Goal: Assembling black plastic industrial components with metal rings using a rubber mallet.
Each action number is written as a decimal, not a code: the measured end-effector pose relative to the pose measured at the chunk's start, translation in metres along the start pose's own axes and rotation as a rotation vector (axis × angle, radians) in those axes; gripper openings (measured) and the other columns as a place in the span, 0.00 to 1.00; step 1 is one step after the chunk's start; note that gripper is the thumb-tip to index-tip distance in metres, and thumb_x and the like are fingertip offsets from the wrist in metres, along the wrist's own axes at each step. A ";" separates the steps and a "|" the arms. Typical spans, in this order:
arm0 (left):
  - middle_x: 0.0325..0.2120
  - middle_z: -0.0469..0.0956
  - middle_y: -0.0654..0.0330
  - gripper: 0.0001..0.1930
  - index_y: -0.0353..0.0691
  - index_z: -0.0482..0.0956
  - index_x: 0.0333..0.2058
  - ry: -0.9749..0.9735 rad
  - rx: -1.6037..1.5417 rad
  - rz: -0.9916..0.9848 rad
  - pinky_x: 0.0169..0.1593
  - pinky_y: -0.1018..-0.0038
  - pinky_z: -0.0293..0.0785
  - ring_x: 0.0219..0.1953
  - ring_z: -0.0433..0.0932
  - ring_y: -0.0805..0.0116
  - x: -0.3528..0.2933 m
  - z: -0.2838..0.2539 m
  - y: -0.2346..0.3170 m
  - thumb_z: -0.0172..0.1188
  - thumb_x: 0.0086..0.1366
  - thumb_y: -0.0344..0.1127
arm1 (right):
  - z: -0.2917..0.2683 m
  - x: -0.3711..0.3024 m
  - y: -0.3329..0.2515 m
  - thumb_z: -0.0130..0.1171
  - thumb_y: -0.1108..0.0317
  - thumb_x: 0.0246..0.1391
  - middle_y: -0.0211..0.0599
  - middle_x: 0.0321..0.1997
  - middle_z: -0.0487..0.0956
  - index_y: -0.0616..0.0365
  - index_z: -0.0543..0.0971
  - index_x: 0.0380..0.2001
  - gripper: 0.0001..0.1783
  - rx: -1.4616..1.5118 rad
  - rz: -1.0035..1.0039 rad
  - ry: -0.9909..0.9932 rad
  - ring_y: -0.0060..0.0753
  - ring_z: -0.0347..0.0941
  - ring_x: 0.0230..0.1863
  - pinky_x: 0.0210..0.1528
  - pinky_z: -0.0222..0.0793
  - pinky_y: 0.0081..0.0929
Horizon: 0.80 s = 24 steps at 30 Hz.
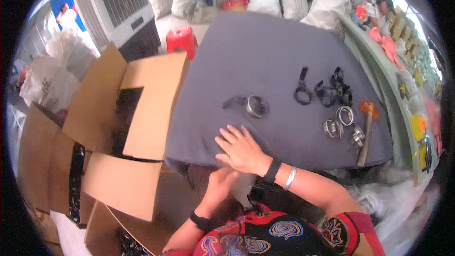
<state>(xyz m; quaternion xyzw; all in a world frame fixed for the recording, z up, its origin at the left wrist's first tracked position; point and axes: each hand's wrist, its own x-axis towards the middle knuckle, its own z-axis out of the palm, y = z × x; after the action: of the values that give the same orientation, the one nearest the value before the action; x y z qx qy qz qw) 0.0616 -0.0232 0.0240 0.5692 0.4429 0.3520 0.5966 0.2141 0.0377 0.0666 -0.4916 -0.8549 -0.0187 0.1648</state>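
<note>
Largest first: the grey padded table fills the frame's centre, with open cardboard boxes at left. By my judgement the work is partly done: black straps and metal rings lie at right, one strap-and-ring piece at centre. Right hand rests flat and empty on the table edge; left hand sits below, grip unclear
</note>
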 end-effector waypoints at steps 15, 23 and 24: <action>0.36 0.77 0.56 0.13 0.35 0.74 0.45 0.595 0.210 0.522 0.39 0.70 0.73 0.35 0.76 0.66 0.063 0.001 0.031 0.56 0.61 0.29 | -0.050 0.006 0.067 0.69 0.54 0.37 0.58 0.45 0.75 0.64 0.69 0.51 0.38 0.340 0.377 0.117 0.58 0.72 0.48 0.49 0.70 0.46; 0.30 0.75 0.55 0.10 0.40 0.76 0.38 0.649 0.867 0.654 0.35 0.62 0.72 0.33 0.76 0.53 0.068 0.009 0.026 0.59 0.56 0.30 | -0.037 0.041 0.113 0.68 0.46 0.40 0.56 0.44 0.74 0.61 0.72 0.47 0.37 0.196 0.660 0.208 0.57 0.72 0.48 0.48 0.70 0.47; 0.30 0.75 0.55 0.10 0.40 0.76 0.38 0.682 0.872 0.650 0.35 0.62 0.72 0.33 0.76 0.53 0.068 0.006 0.024 0.59 0.56 0.30 | -0.042 0.042 0.115 0.65 0.42 0.41 0.54 0.44 0.74 0.61 0.73 0.46 0.37 0.151 0.620 0.204 0.55 0.71 0.48 0.48 0.69 0.47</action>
<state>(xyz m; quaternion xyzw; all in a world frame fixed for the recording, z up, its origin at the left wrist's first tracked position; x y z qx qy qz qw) 0.0935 0.0399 0.0389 0.7209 0.5150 0.4638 -0.0012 0.3029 0.1240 0.1039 -0.7104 -0.6426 0.0469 0.2833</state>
